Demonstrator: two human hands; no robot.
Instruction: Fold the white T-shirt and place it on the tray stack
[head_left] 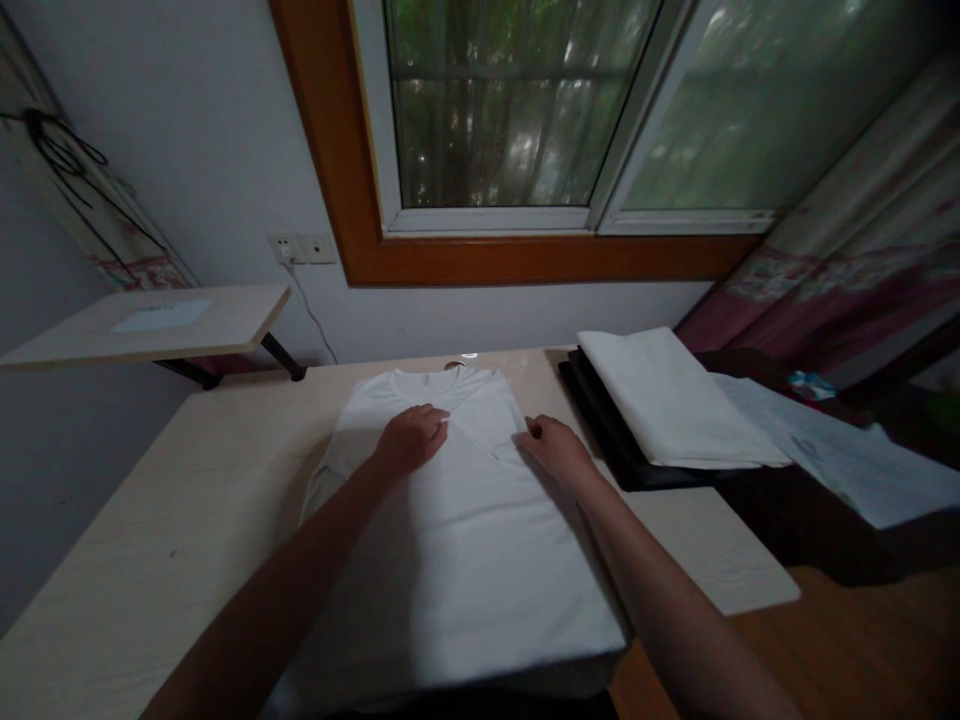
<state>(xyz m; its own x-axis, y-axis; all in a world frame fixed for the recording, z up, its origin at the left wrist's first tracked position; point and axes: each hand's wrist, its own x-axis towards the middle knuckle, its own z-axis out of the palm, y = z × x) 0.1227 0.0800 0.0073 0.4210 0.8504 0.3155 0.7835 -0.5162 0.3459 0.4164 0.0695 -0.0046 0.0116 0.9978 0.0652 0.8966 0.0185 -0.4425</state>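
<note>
A white T-shirt [457, 560] lies flat on the light wooden table [187, 520], collar away from me, its right side folded in over the chest. My left hand [411, 436] rests on the upper chest of the shirt, fingers curled and pressing the cloth at the fold's tip. My right hand [553, 446] sits at the shirt's right edge, fingers pinched on the folded sleeve.
A folded white cloth [675, 400] lies on a dark stack [622, 450] at the table's right. Papers [847, 455] lie farther right. A small shelf [150, 325] juts from the left wall; a socket [302, 248] and window [525, 120] are ahead.
</note>
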